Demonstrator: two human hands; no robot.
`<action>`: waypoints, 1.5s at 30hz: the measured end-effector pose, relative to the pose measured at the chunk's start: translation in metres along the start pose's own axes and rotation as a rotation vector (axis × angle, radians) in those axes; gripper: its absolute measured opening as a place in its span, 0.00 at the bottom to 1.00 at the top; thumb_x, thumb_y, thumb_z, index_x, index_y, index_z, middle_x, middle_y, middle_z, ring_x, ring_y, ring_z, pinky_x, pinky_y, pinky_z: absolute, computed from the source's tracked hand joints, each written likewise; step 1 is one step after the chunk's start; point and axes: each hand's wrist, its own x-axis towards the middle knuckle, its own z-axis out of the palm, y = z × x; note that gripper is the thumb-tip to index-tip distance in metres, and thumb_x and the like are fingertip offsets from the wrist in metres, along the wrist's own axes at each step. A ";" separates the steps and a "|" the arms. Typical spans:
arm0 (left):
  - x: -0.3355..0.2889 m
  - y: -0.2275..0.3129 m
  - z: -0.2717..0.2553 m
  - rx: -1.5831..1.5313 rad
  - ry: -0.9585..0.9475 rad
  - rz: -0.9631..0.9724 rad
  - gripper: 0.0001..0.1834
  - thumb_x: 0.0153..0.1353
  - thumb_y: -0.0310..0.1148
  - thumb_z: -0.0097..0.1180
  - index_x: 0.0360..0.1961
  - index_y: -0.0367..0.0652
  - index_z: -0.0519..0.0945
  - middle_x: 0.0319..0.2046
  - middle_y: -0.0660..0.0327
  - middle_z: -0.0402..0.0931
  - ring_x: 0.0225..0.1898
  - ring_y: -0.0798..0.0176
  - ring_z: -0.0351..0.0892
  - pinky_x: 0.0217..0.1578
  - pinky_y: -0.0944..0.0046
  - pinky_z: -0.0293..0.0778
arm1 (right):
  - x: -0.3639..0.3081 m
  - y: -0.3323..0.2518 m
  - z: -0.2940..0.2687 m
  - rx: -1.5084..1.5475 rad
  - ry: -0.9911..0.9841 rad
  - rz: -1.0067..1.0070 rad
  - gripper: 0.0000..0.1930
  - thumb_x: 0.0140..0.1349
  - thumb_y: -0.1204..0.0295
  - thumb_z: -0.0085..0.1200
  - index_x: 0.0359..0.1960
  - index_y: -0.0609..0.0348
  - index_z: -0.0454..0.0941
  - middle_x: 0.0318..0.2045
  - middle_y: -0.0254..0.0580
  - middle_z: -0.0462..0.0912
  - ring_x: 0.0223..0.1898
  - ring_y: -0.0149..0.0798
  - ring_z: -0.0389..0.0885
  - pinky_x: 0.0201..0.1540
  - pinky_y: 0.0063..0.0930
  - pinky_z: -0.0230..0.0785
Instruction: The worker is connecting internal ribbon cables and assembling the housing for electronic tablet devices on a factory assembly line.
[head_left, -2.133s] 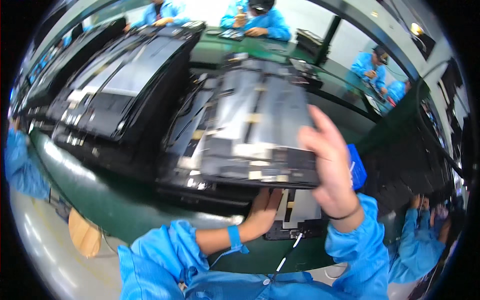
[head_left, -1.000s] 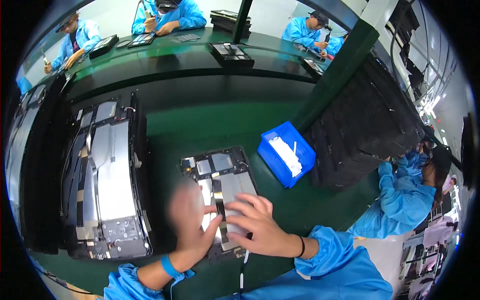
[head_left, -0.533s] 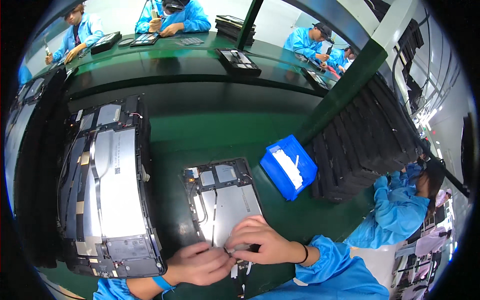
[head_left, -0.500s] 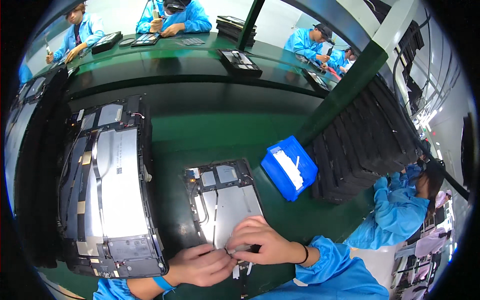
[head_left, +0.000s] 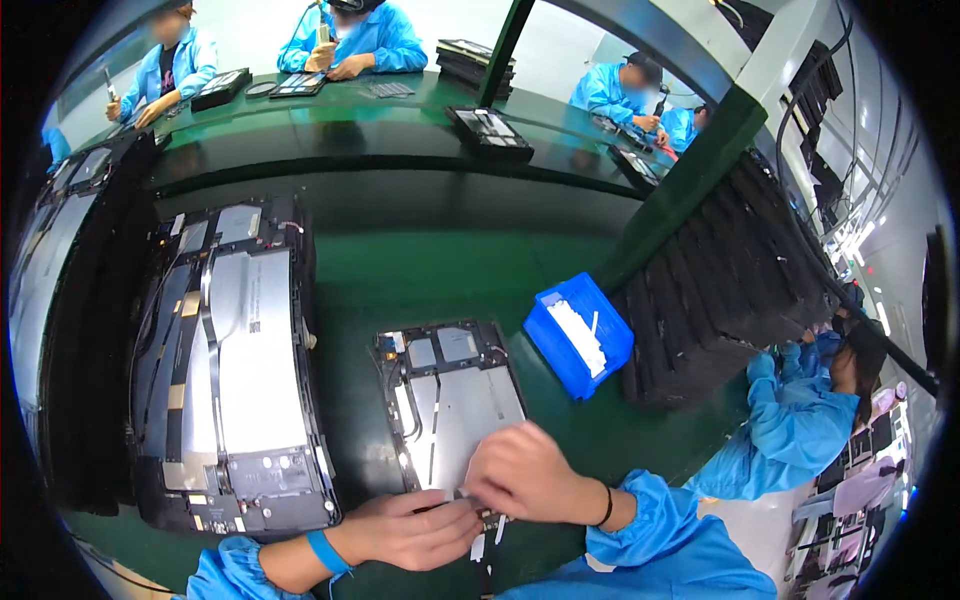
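Observation:
In front of me on the green bench lies an opened tablet [head_left: 460, 400], with its silver battery and dark flat cables exposed. Both hands meet over its near end. My left hand [head_left: 420, 530] has thumb and fingers pinched at the lower edge, on something too small to make out. My right hand [head_left: 525, 475] is closed just above, its fingertips bent down beside the left ones. A small grey piece shows between the fingertips, its kind unclear. White tabs and a dark strip [head_left: 487, 560] hang from the tablet's near edge. The parts under my fingers are hidden.
At left stands a pile of opened tablets [head_left: 265, 350], with another tall stack [head_left: 50, 270] beyond it. A blue bin [head_left: 580, 335] with white pieces sits right, near black foam trays [head_left: 720, 290]. A green post [head_left: 690, 180] rises behind. Co-workers in blue sit across and at right.
My right hand has turned over, its fingers now bent down at the tablet's near end. The left hand has shifted slightly right. The view has shifted a little.

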 end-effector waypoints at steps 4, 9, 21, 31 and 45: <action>0.006 0.003 0.003 -0.066 0.032 0.086 0.08 0.55 0.30 0.53 0.36 0.47 0.82 0.40 0.64 0.79 0.46 0.65 0.79 0.49 0.66 0.69 | -0.005 0.035 -0.028 -0.143 0.355 0.298 0.04 0.50 0.74 0.60 0.24 0.54 0.75 0.25 0.41 0.76 0.29 0.46 0.75 0.33 0.38 0.66; 0.017 -0.001 0.017 -0.273 0.170 -0.631 0.06 0.48 0.29 0.63 0.29 0.52 0.82 0.36 0.68 0.80 0.45 0.61 0.75 0.52 0.56 0.59 | -0.013 0.103 -0.071 -0.627 0.595 0.427 0.04 0.51 0.75 0.60 0.28 0.56 0.78 0.25 0.40 0.78 0.30 0.43 0.76 0.35 0.37 0.66; 0.019 -0.015 0.044 -0.130 0.140 -1.071 0.08 0.45 0.32 0.68 0.27 0.51 0.81 0.49 0.62 0.72 0.58 0.50 0.61 0.57 0.51 0.51 | -0.023 0.043 -0.045 -0.238 0.086 0.076 0.12 0.53 0.76 0.55 0.41 0.54 0.79 0.49 0.35 0.79 0.52 0.44 0.73 0.49 0.37 0.64; 0.019 -0.015 0.042 -0.115 0.032 -1.094 0.07 0.48 0.32 0.67 0.29 0.51 0.81 0.56 0.58 0.67 0.62 0.45 0.54 0.60 0.48 0.48 | -0.029 0.011 -0.009 0.071 -0.272 -0.082 0.12 0.54 0.70 0.56 0.41 0.52 0.77 0.54 0.31 0.78 0.63 0.45 0.66 0.58 0.46 0.60; 0.013 -0.016 0.041 -0.107 0.177 -0.901 0.15 0.52 0.24 0.58 0.42 0.46 0.78 0.51 0.57 0.72 0.59 0.46 0.61 0.60 0.51 0.54 | -0.036 0.022 -0.021 0.291 -0.344 -0.105 0.21 0.47 0.74 0.59 0.46 0.53 0.72 0.59 0.41 0.68 0.66 0.51 0.60 0.60 0.50 0.52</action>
